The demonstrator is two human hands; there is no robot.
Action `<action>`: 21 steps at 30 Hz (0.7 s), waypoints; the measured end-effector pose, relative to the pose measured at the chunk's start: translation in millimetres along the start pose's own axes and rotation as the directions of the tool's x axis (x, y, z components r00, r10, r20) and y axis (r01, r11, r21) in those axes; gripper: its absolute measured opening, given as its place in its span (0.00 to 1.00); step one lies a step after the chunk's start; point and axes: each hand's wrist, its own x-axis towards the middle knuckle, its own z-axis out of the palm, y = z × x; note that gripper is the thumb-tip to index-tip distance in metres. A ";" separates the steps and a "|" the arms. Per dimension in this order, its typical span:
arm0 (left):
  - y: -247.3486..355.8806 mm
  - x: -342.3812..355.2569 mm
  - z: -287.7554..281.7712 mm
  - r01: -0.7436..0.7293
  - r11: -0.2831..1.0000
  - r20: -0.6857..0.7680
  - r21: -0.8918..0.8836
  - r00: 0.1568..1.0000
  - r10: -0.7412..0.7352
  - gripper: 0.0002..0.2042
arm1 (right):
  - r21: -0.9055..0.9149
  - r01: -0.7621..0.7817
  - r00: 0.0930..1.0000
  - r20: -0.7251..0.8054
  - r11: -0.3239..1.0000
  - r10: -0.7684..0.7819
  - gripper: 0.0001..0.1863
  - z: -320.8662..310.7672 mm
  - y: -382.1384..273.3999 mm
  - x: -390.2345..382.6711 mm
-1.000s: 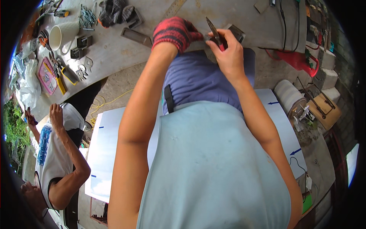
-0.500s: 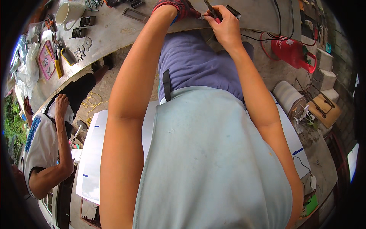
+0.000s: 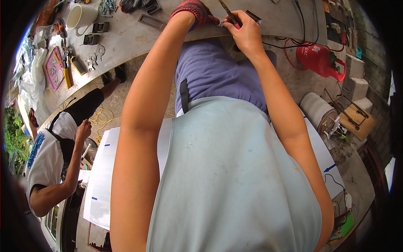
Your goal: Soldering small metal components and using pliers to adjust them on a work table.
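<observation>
My left hand (image 3: 194, 16), in a red and black striped knit glove, is at the workbench (image 3: 138, 38) edge, its fingers closed near a small pale piece (image 3: 220, 24) too small to name. My right hand (image 3: 245, 31) grips a dark pointed tool with a red handle (image 3: 236, 24), its fingertips at that same piece. Just beyond it lies a metal bracket (image 3: 254, 17). A narrow metal frame (image 3: 152, 22) lies left of my gloved hand.
Bench left: white mug (image 3: 79, 17), pliers (image 3: 65, 59), metal letters (image 3: 94, 57), pink tray (image 3: 54, 67), plastic bags (image 3: 35, 75). A co-worker (image 3: 54, 155) is at left. Right: red gas cylinder (image 3: 310, 59), cables (image 3: 302, 35), rolled mat (image 3: 315, 109), wooden board (image 3: 352, 122).
Both my hands moved toward the top of the picture, then slightly back down, with the bench shifting likewise. The co-worker's arm and body have shifted, and more of their legs shows.
</observation>
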 end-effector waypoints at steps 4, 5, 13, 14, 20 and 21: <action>-5.3 -1.3 1.4 -0.030 1.000 -0.013 -0.006 0.999 0.030 0.27 | -0.023 -0.019 0.999 0.032 1.000 0.020 0.10 -0.1 -4.3 0.0; -5.0 -1.9 1.2 -0.030 1.000 -0.014 -0.006 0.999 0.030 0.27 | -0.023 -0.019 0.999 0.031 1.000 0.019 0.10 -0.3 -4.8 -0.2; -2.3 -5.5 2.2 -0.021 1.000 -0.032 -0.021 0.999 0.021 0.26 | 0.009 -0.007 1.000 -0.019 1.000 0.007 0.12 3.8 -1.5 -1.9; -3.3 -5.3 2.1 -0.021 1.000 -0.032 -0.021 0.999 0.020 0.26 | 0.010 -0.007 1.000 -0.019 1.000 0.007 0.12 4.0 -1.0 -1.8; -0.9 -2.4 0.3 -0.016 0.999 -0.008 -0.030 1.000 0.016 0.26 | -0.018 -0.010 1.000 -0.023 1.000 0.010 0.12 3.7 -2.9 -0.3; 0.9 -2.8 1.0 0.012 1.000 -0.022 -0.021 1.000 -0.013 0.25 | -0.017 -0.025 1.000 -0.004 1.000 0.025 0.11 2.7 -4.6 -1.0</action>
